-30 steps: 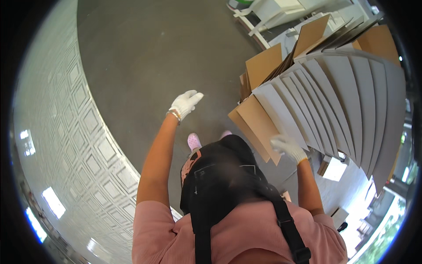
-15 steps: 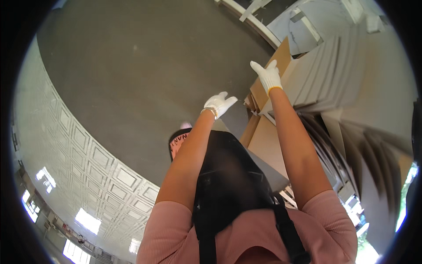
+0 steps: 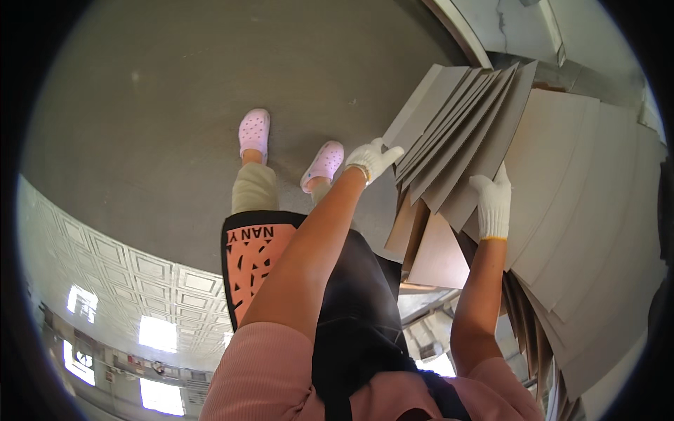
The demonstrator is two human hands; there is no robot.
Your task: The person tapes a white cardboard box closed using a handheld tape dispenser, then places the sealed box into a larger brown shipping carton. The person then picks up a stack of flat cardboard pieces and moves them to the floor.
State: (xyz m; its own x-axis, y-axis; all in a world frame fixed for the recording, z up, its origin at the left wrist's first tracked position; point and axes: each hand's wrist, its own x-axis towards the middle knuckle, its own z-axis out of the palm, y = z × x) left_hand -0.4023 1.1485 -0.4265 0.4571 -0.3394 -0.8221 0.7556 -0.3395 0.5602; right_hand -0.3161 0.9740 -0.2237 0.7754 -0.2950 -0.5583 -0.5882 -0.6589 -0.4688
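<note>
Several thin grey cardboard sheets (image 3: pixel 460 130) stand fanned out and lean to the left, their near ends spread apart. My left hand (image 3: pixel 373 160), in a white knit glove, is at the near-left corner of this bundle, its thumb and fingers straddling the corner of the outer sheets. Likewise gloved, my right hand (image 3: pixel 493 203) grips the bundle's right-hand edge. Its thumb lies on the face of a sheet, while the fingertips are partly hidden along the edge. A larger stack of grey sheets (image 3: pixel 583 182) stands just right of that hand.
Brown cardboard pieces (image 3: pixel 404 224) show under the bundle's near end. Beyond it are a curved pale edge (image 3: pixel 460 28) and marbled white panels (image 3: pixel 509 28). Grey floor (image 3: pixel 175 119) lies to the left, with my pink clogs (image 3: pixel 254 131) on it. A black apron (image 3: pixel 358 295) covers my front.
My hands have gone from reaching, with fingers spread, to the cardboard sheets. A bundle now leans left, away from the stack. My view has shifted, bringing both clogs into sight.
</note>
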